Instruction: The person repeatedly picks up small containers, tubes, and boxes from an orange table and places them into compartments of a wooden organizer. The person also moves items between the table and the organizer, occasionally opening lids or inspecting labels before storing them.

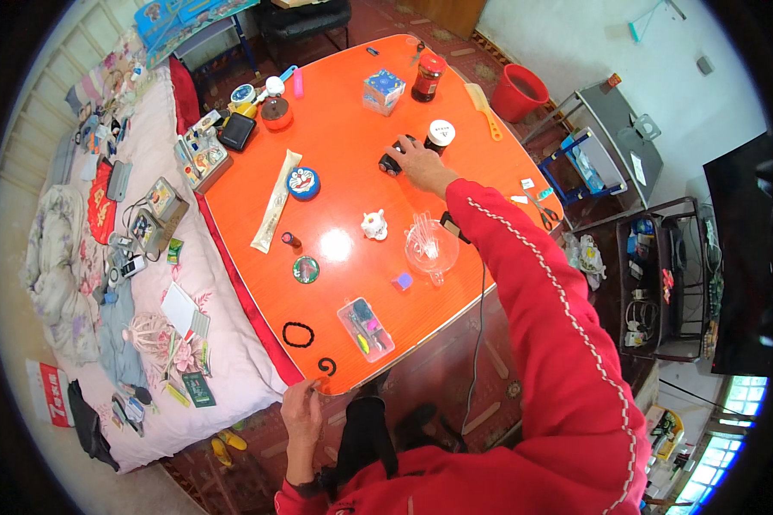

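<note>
My right hand (420,161) reaches across the orange table (354,193) and grips a small black object (391,162), seemingly a toy car. Just beyond it stands a dark jar with a white lid (440,133). My left hand (301,407) rests by the table's near left corner, its fingers at the edge and nothing visible in them. Close to it lie a black curled item (326,367), a black beaded bracelet (298,323) and a clear plastic box (385,351) of small items. A clear cup (451,248) with plastic sticks sits below my right forearm.
Farther back are a red-lidded jar (428,78), a patterned cube box (384,90) and an orange-handled comb (486,112). A long packet (276,203) lies beside a round blue tin (303,184). Scissors (546,215) lie rightward. A cluttered bed (232,347) adjoins the left side.
</note>
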Available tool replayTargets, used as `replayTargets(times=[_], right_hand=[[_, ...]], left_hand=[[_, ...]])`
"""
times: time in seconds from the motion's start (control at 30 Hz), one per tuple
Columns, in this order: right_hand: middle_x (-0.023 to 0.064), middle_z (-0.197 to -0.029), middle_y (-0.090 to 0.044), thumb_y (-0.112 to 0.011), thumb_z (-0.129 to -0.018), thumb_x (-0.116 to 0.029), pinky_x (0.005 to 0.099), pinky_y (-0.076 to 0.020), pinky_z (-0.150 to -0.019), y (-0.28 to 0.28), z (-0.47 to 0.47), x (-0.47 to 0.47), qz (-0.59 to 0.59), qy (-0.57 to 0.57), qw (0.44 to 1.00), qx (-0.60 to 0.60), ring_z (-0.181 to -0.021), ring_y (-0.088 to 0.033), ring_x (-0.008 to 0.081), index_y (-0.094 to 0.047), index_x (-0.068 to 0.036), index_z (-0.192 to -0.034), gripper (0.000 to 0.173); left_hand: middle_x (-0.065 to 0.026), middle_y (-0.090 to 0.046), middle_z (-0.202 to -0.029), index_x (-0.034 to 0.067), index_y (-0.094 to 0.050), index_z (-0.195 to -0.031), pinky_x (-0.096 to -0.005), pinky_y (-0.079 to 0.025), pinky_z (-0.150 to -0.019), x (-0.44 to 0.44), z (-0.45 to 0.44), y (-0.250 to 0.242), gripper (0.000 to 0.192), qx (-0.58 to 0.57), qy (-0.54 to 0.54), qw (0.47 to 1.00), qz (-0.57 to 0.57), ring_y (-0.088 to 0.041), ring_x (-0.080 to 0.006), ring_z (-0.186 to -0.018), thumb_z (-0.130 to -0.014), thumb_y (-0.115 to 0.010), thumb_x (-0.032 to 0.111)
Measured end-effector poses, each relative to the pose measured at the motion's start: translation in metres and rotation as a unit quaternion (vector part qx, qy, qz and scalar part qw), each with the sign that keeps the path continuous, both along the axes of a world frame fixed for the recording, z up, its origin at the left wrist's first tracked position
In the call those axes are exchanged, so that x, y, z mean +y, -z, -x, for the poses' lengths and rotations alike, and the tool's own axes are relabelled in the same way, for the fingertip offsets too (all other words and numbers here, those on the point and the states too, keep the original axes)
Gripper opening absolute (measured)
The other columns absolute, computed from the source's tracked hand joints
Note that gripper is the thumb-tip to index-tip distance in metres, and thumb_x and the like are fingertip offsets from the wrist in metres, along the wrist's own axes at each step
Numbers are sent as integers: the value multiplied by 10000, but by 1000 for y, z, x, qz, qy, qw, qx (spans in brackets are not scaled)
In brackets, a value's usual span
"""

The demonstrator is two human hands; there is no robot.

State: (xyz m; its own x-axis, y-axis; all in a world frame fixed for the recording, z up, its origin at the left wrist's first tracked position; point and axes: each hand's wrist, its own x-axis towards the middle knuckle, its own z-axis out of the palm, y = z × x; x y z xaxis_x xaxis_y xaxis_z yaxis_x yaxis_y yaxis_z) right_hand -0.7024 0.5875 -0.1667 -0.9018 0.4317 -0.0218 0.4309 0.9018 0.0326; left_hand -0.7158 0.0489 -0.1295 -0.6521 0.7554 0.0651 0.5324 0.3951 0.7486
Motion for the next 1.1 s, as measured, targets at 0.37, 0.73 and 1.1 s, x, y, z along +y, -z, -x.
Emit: replayTargets(times=[0.37,0.73,1.1], right_hand=[[173,-1170,-615,-748,-736,-155,423,-487,-935,-41,-28,59,13,65,986,150,-1112,-598,337,-567,-85,-1246,545],[187,-1083,-670,-770,-778,-233,395,-512,-874,1,-92,109,274,185,896,297,-1006,-659,306,-532,-80,-1272,570],[233,-1170,-614,-745,-775,-274,416,-494,-908,-4,-63,91,234,186,905,304,-1103,-608,347,-526,-75,-1287,591]], left_hand=[[-123,-675,-910,9,-632,-1020,-377,-496,-773,-9,7,8,228,-10,-43,999,-5,-631,-309,-838,-800,-631,-48],[-134,-673,-910,5,-634,-1020,-381,-495,-775,-7,2,11,228,-27,-22,999,-27,-631,-318,-853,-797,-631,-41],[-119,-673,-898,26,-647,-1000,-375,-497,-766,-9,-11,13,210,-31,-2,1000,-4,-638,-302,-839,-799,-629,-36]])
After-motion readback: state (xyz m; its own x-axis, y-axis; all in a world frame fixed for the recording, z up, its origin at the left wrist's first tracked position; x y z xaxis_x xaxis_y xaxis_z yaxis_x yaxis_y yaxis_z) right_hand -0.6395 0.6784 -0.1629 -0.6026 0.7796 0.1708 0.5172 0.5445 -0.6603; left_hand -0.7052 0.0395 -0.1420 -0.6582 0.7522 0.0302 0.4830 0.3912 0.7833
